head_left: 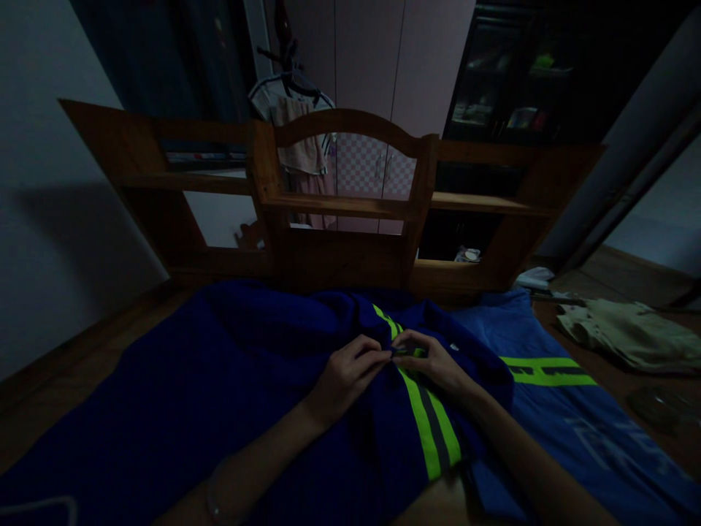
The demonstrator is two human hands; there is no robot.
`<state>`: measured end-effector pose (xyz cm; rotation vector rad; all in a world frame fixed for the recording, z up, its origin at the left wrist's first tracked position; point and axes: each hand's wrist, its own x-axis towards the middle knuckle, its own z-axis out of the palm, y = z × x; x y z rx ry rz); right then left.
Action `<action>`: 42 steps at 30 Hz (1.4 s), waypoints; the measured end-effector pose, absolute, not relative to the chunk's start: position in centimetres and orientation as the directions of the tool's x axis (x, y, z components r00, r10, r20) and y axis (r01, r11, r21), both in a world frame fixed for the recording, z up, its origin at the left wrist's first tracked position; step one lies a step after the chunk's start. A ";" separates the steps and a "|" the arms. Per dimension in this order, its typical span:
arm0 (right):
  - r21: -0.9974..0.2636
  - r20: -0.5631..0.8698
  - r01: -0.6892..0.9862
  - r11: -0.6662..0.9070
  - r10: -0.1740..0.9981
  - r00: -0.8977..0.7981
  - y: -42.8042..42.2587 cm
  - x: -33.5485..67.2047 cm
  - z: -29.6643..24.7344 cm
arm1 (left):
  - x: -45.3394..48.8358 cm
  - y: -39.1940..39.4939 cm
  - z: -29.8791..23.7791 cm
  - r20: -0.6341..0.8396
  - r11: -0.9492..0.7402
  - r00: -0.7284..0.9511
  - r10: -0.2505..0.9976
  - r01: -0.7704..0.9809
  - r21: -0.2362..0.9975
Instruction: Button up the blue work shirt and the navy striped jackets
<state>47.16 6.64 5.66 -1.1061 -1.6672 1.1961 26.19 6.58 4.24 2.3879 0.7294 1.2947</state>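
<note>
A dark blue work jacket with a yellow-green and grey reflective stripe lies spread in front of me. My left hand is closed in a pinch on the jacket's fabric, at an edge beside the stripe. Close against it, my right hand pinches the same edge from the other side, thumb and fingertips together. The two hands' fingertips nearly meet. Whatever small part sits between them is too dark to make out. A thin bracelet is on my left wrist.
Right of the jacket lies a lighter blue garment with a yellow-green stripe. A wooden shelf unit stands behind the jacket. Folded beige clothing lies at the far right. Clothes hang on a rack beyond the shelf.
</note>
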 end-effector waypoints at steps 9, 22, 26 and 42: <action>-0.949 0.199 0.181 0.260 0.934 -0.298 6.3 46.8 6.1 | 26.6 6.0 4.6 0.688 -0.768 0.341 0.640 0.273 0.579; -0.907 0.306 0.224 0.356 0.924 -0.230 5.8 46.4 6.2 | 26.7 5.6 5.2 0.700 -0.781 0.347 0.624 0.260 0.568; -0.853 0.360 0.303 0.426 0.899 -0.249 5.3 46.2 6.7 | 26.6 5.7 5.1 0.723 -0.795 0.332 0.606 0.277 0.539; -0.796 0.202 0.499 0.342 0.928 -0.314 5.6 47.6 7.2 | 26.0 7.8 4.6 0.454 -0.620 0.435 0.777 0.410 0.669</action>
